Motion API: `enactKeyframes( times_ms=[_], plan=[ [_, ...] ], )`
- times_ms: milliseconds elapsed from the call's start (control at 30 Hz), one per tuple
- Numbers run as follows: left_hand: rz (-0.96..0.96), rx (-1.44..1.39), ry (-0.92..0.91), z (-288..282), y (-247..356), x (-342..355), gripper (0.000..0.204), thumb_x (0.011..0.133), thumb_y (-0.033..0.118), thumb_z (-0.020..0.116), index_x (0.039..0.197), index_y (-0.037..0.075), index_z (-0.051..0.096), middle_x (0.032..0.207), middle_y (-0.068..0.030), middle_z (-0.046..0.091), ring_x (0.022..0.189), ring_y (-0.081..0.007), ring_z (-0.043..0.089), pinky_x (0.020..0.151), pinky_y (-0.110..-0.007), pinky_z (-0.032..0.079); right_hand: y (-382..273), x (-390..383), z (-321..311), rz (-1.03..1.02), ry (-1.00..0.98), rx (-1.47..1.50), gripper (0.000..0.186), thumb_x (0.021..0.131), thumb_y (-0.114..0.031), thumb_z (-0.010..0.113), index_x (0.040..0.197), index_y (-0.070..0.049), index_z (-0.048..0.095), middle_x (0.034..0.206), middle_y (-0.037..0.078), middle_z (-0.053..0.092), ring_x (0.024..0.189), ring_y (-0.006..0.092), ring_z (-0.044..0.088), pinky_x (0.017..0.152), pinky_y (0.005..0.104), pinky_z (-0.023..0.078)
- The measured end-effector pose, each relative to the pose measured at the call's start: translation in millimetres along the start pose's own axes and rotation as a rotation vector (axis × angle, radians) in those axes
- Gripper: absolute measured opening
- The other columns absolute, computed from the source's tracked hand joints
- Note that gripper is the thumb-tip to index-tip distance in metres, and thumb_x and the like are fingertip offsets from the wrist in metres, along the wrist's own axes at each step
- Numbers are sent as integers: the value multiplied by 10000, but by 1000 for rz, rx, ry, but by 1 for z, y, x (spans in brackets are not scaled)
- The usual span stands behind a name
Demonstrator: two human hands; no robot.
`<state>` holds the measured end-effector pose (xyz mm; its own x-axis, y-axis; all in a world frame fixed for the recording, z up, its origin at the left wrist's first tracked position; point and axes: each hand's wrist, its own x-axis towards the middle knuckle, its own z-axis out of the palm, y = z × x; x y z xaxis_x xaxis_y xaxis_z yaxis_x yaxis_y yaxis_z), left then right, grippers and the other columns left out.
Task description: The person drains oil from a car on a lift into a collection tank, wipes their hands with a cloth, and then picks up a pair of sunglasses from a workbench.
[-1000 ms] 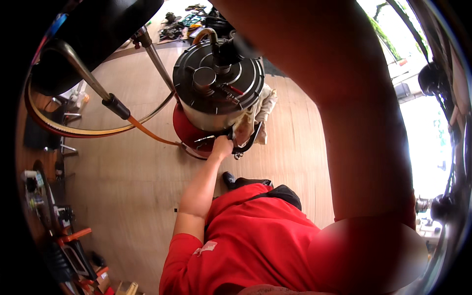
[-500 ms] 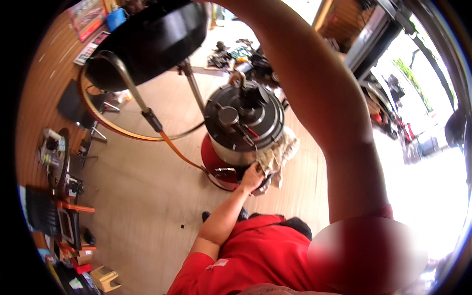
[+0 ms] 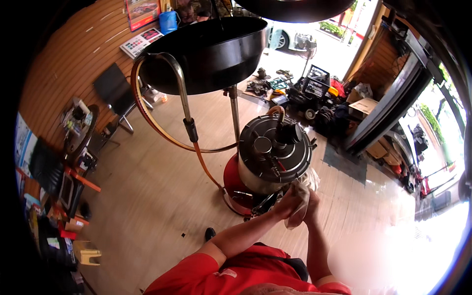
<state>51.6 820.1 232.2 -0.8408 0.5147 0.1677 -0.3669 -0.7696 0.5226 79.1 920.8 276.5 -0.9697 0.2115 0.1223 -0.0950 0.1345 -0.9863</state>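
Head view: right arm lowered, both hands (image 3: 297, 204) now wringing rag (image 3: 298, 212).

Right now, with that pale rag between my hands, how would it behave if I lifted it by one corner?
The pale rag would probably go floppy: it is bunched and creased between the left hand and right hand. It looks thin, so likely light for its size. It would hardly roll or tip; more likely it drapes and hangs, perhaps brushing the steel tank close by.

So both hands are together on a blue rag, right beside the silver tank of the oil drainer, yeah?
Not quite: the head view shows the rag is white, not blue. Both the left hand and right hand do meet on it beside the silver tank.
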Motion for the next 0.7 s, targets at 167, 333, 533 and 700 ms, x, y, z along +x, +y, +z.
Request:
enactKeyframes(
  times_ms=[167, 333, 533, 700],
  plan=[
    [-70, 101, 281, 9, 3, 0, 126, 915, 58, 477, 1008, 78, 560, 933, -10, 573, 822, -85, 559, 683, -239, 488, -15, -7, -5, -182, -115, -491, 306, 801, -146, 627, 1103, -97, 642, 1078, 135, 617, 1009, 254, 581, 875, 363, 458],
    [27, 242, 428, 36, 10, 5, 109, 922, 68, 461, 974, 65, 557, 867, 0, 571, 786, -80, 537, 697, -247, 471, -31, -12, -3, -300, -48, -514, 402, 818, -164, 592, 1208, -65, 584, 1402, 164, 386, 1286, 271, 374, 1061, 421, 299],
    [155, 390, 406, 53, 22, 8, 92, 890, 90, 497, 937, 64, 572, 859, -21, 580, 716, -88, 506, 663, -285, 454, -4, -31, 0, 17, -114, 426, 576, 874, -50, 489, 1407, 27, 286, 1415, 139, 375, 1264, 244, 411, 1044, 319, 341],
    [-40, 478, 460, 43, 19, 15, 233, 928, 229, 456, 960, 34, 580, 886, -63, 572, 807, -135, 542, 703, -285, 433, 18, -33, 3, 4, 29, 395, 517, 934, -9, 430, 1423, -18, 262, 1334, 128, 469, 1192, 217, 483, 989, 328, 409]
  ],
)
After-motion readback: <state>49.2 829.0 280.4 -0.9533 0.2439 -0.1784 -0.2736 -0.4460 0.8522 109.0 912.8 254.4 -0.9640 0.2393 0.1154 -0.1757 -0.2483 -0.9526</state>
